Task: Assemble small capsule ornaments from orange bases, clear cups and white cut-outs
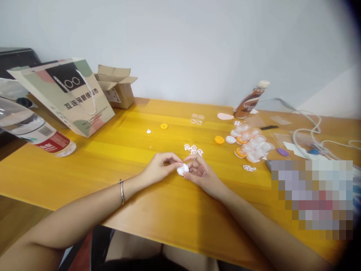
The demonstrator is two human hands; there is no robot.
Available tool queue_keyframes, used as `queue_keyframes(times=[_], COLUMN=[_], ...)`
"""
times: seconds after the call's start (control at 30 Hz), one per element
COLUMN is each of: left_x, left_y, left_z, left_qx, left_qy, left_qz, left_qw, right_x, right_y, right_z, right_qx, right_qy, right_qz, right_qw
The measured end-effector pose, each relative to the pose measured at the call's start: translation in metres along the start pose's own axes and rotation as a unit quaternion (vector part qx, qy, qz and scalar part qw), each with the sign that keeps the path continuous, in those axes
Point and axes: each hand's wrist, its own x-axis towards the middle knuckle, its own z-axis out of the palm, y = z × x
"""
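Between my two hands, over the near middle of the table, is a small white round piece (182,169). Thumb and fingers of my left hand (163,164) pinch its left side. From the right, my right hand (200,173) grips its edge with the thumb, fingers curled behind. Its finer details are too small to make out. Just beyond my fingertips lie several flat white spoked pieces (193,148). A similar white flat piece (249,168) rests farther right. Beyond, a yellow round disc (164,126) and a tiny white part (148,131) lie on the wood.
To the right sit clear cups with orange rims (254,145), an orange disc (219,140), a purple disc (282,152) and a tilted coffee bottle (249,101). Clear cups (197,119) stand mid-back. Left are a large bottle (42,131), a paper bag (76,101) and a cardboard box (120,88).
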Motion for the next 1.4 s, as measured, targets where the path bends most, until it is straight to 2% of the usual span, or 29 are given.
queue_keyframes(times=[0.17,0.33,0.47,0.6,0.67,0.7,0.77,0.83,0.9,1.07,1.2,1.3,1.4], left_x=[-0.001,-0.001,0.000,0.007,0.016,0.022,0.040,0.063,0.090,0.148,0.167,0.167,0.155], left_y=[-0.003,-0.005,-0.006,-0.003,0.004,0.008,0.020,0.030,0.037,0.029,0.016,0.013,0.017], left_z=[0.001,0.001,0.000,-0.007,-0.011,-0.013,-0.013,-0.007,0.007,0.053,0.075,0.074,0.055], left_qx=[-0.044,-0.054,-0.035,0.029,0.079,0.110,0.178,0.242,0.273,0.265,0.232,0.194,0.142], left_qy=[-0.008,0.015,0.031,0.067,0.065,0.042,-0.040,-0.119,-0.144,-0.151,-0.126,-0.099,-0.084], left_qz=[-0.009,-0.018,-0.010,0.014,0.040,0.061,0.119,0.168,0.181,0.196,0.176,0.158,0.130], left_qw=[0.999,0.998,0.999,0.997,0.994,0.991,0.976,0.948,0.934,0.932,0.948,0.963,0.978], right_x=[0.000,0.001,0.002,0.002,0.002,0.002,0.002,0.002,0.002,0.001,0.002,0.002,0.002], right_y=[0.001,0.004,0.005,0.003,0.002,0.002,0.002,0.002,0.003,0.004,0.004,0.005,0.005], right_z=[-0.001,-0.002,-0.006,-0.009,-0.010,-0.010,-0.010,-0.010,-0.009,-0.010,-0.011,-0.013,-0.013], right_qx=[0.015,0.030,0.044,0.053,0.053,0.052,0.050,0.051,0.053,0.048,0.048,0.054,0.051], right_qy=[-0.006,-0.018,-0.015,-0.012,-0.019,-0.023,-0.027,-0.029,-0.032,-0.041,-0.048,-0.049,-0.049], right_qz=[0.013,0.022,0.029,0.036,0.042,0.044,0.045,0.043,0.043,0.040,0.039,0.042,0.049], right_qw=[1.000,0.999,0.998,0.998,0.998,0.997,0.997,0.997,0.997,0.997,0.997,0.996,0.996])
